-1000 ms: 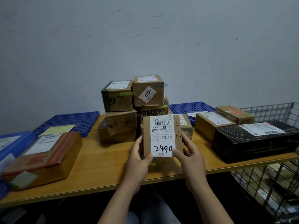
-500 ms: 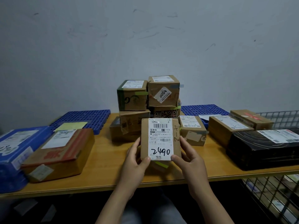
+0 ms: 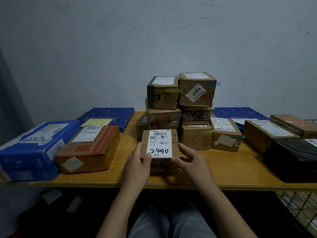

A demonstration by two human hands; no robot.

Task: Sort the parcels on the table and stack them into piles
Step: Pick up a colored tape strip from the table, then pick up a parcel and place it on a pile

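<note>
Sorting looks partly done: a stack of brown boxes (image 3: pixel 180 107) stands at frame centre, while the blue parcel (image 3: pixel 34 152) at left and the black box (image 3: pixel 291 160) at right lie unstacked. The left hand (image 3: pixel 137 162) and right hand (image 3: pixel 193 162) grip the small 2490 parcel (image 3: pixel 160 143) by its sides, low at the centre of the table (image 3: pixel 171 182), not yet piled.

Tally: ten brown cardboard boxes (image 3: pixel 162 98); one blue wrapped parcel (image 3: pixel 30 157); one flat black box (image 3: pixel 291 160); one black-and-white patterned carton (image 3: pixel 197 115); two blue perforated plastic mats (image 3: pixel 109 114); one yellow paper sheet (image 3: pixel 97 121).
</note>
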